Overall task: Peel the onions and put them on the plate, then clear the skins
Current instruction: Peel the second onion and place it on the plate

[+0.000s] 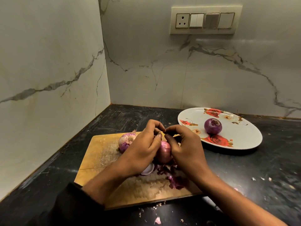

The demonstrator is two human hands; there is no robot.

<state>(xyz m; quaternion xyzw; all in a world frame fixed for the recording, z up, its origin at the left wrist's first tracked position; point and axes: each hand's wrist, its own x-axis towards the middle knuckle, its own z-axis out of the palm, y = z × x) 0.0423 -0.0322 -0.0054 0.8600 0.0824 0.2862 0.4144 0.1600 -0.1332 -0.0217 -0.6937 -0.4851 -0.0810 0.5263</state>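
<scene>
A red onion (164,151) stands on the wooden cutting board (101,154), held between both hands. My left hand (143,147) grips its left side with curled fingers. My right hand (184,147) curls around its right side, fingertips pinching at the top. Behind my left hand lies an unpeeled onion (126,141) with papery skin. A peeled purple onion (213,126) sits on the white rose-patterned plate (244,141) to the right. Purple skins (177,182) and a cut onion end (148,170) lie on the board under my hands.
The board lies on a dark stone counter (260,168) in a corner of marble walls. Small skin scraps (157,220) dot the counter by its front edge and to the right. A switch panel (205,20) is on the back wall.
</scene>
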